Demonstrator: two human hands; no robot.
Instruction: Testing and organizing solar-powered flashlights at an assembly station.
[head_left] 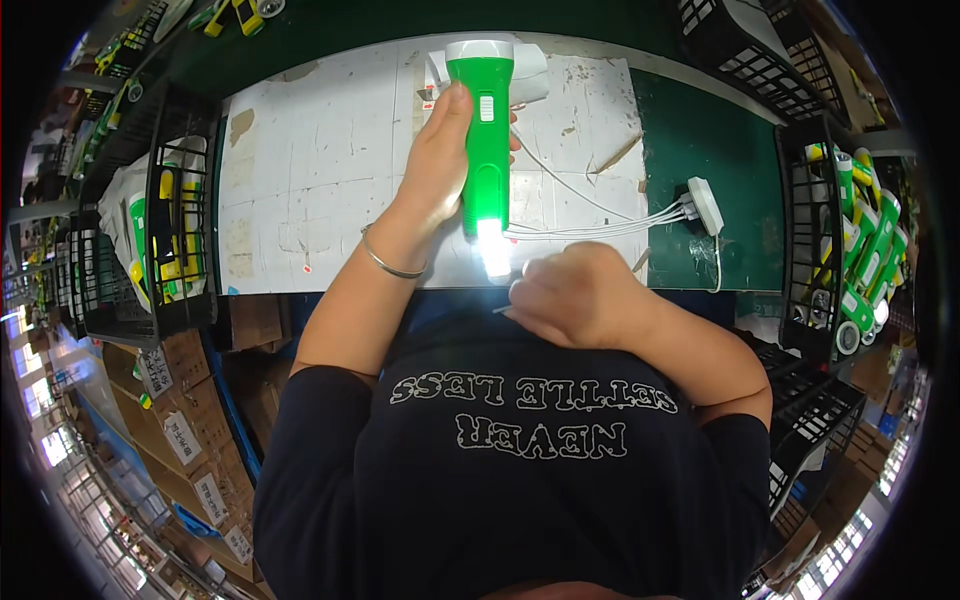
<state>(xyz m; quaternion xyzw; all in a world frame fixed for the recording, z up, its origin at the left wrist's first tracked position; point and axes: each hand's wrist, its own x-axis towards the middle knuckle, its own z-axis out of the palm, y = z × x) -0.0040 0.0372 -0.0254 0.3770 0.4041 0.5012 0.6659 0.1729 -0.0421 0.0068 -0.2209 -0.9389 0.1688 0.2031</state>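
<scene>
My left hand [440, 150] is wrapped round a green flashlight [487, 150] with a white head and a white slide switch facing up. The flashlight is held lengthwise above the white work board, its white head pointing away from me. At its near end a white lamp section [494, 250] glows brightly, and the glare hides its detail. Just right of that lit end is my right hand [580, 295], fingers curled together and somewhat blurred. A thin pale sliver shows at its fingertips, too small to name. The two hands are apart.
A white plug block [705, 205] with several white cables lies right of the board [330, 150] on the green table [710, 120]. Black crates of green and yellow flashlights stand at left [185, 150] and right [810, 240]. A white object [535, 75] sits behind the flashlight.
</scene>
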